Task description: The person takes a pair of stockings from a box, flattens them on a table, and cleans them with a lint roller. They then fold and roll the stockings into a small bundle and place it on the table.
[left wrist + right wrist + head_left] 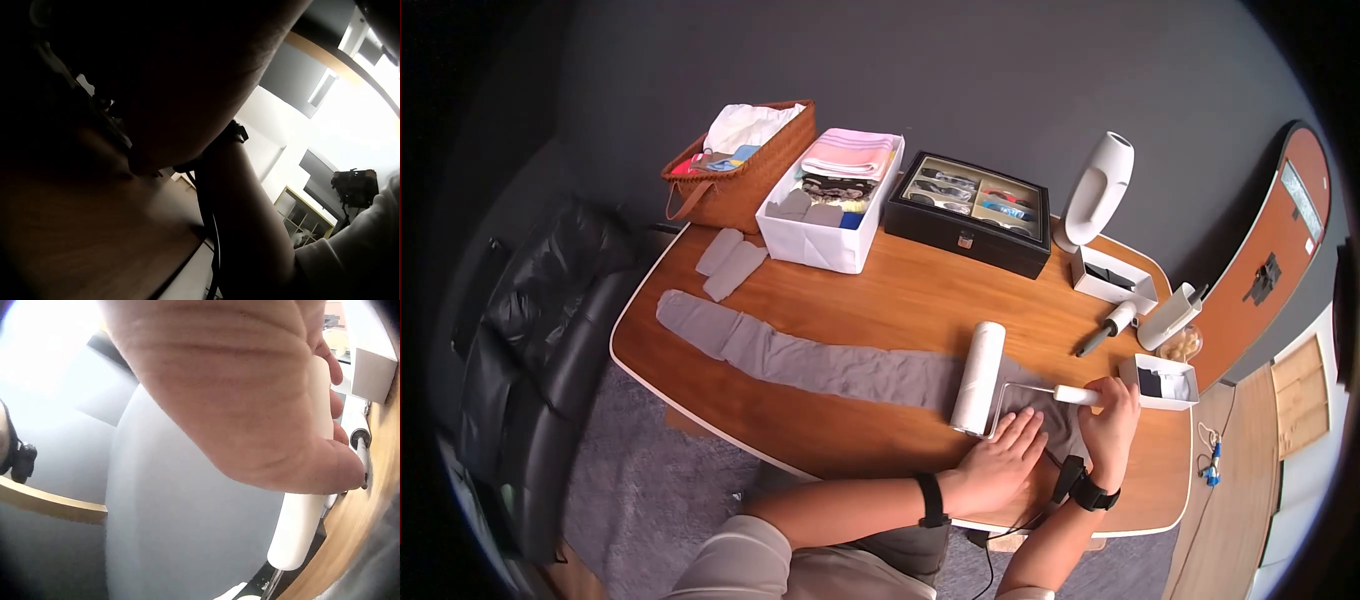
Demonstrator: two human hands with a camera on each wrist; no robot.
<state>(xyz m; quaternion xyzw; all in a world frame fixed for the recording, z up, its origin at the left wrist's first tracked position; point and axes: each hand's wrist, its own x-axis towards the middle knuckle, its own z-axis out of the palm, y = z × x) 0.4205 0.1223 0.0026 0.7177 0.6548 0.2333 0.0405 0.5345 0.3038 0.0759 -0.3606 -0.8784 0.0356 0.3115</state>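
Observation:
A grey garment (pixel 830 368) lies stretched across the wooden table, one long narrow part reaching left. Across it rests the white lint roller (pixel 980 375). The right hand (pixel 1110 420) grips the roller's white handle (pixel 1076 395); in the right wrist view the fingers of that hand (pixel 250 412) curl round the handle (pixel 300 531). Just below the roller's wire frame, the left hand (pixel 1000 470) rests flat on the fabric with fingers extended. The left wrist view is dark and shows a hand's underside (pixel 169 125) over the table; its fingers are hard to make out.
Along the back stand a brown basket (pixel 750 190), a white fabric box (pixel 815 240), a black glasses case (pixel 970 250) and a white device (pixel 1098 190). Folded grey pieces (pixel 730 265) lie at left. A smaller roller (pixel 1108 328) and small white boxes (pixel 1166 403) are at right.

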